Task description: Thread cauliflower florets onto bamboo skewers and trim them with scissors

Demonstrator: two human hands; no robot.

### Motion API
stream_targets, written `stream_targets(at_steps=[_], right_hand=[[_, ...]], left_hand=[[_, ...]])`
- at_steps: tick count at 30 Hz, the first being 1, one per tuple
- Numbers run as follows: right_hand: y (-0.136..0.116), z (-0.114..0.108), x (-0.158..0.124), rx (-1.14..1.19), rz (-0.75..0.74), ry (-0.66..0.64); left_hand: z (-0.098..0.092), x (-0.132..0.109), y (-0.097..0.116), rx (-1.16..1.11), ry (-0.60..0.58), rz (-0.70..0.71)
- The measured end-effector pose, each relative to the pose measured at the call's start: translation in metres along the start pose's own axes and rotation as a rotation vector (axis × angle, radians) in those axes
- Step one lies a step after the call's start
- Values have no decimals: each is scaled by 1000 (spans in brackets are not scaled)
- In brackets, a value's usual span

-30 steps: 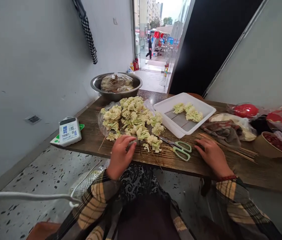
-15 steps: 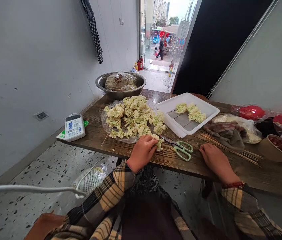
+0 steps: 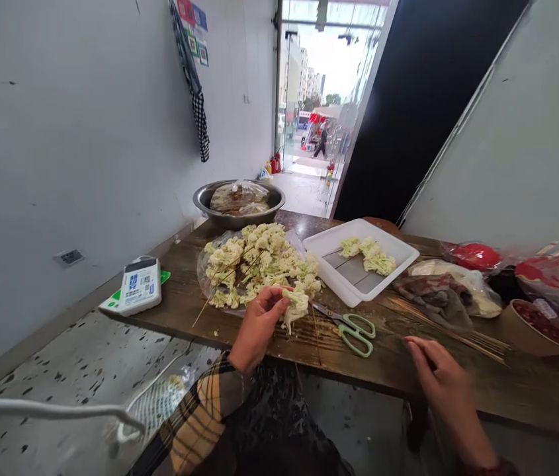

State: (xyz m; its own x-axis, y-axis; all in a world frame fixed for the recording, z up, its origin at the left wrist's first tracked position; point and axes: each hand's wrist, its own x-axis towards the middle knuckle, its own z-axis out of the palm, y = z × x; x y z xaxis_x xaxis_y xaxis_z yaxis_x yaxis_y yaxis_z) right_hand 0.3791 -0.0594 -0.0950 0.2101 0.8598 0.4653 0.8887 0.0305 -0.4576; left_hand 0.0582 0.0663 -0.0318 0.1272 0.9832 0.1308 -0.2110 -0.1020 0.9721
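Pale cream cauliflower floret (image 3: 298, 304) in hand, left of green-handled metal scissors (image 3: 346, 322)

Nearest, right of the scissors: right hand (image 3: 442, 370), fingertips close together; whether they meet or hold anything cannot be told. Left of the scissors: left hand (image 3: 260, 324), fingers pinched on the floret, over the brown wooden table (image 3: 180, 284). Beyond the scissors: left, a heap of cream florets (image 3: 259, 261); right, a white rectangular plastic tray (image 3: 337, 284).

Two hands (image 3: 258, 327), one held floret (image 3: 297, 307), one scissors (image 3: 337, 318), one tray (image 3: 341, 291).
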Motion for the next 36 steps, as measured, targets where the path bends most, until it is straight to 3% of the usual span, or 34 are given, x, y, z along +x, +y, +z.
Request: stream_targets(at_steps=[9,16,19,23,27,32,36], right_hand=[[-28,3,14,59,-10,16],[-41,-18,10,28,-33,-42],[-35,-28,5,-34,-19,-81],[-37,-39,-2,-41,143,7],[-77,-32,-2,261,311,6],[-148,6,15,532,168,-153],[-182,30,29,641,80,-226]], left_hand=[[-9,14,-18,-127,67,-6],[-7,2,-2,-271,90,-91],[-7,-6,6,-361,25,-113],[-9,-14,8,-486,-79,-226],[-7,-19,4,-500,-75,-214],[-6,-26,-3,-313,-87,-120],[-10,-33,-6,26,-32,58]])
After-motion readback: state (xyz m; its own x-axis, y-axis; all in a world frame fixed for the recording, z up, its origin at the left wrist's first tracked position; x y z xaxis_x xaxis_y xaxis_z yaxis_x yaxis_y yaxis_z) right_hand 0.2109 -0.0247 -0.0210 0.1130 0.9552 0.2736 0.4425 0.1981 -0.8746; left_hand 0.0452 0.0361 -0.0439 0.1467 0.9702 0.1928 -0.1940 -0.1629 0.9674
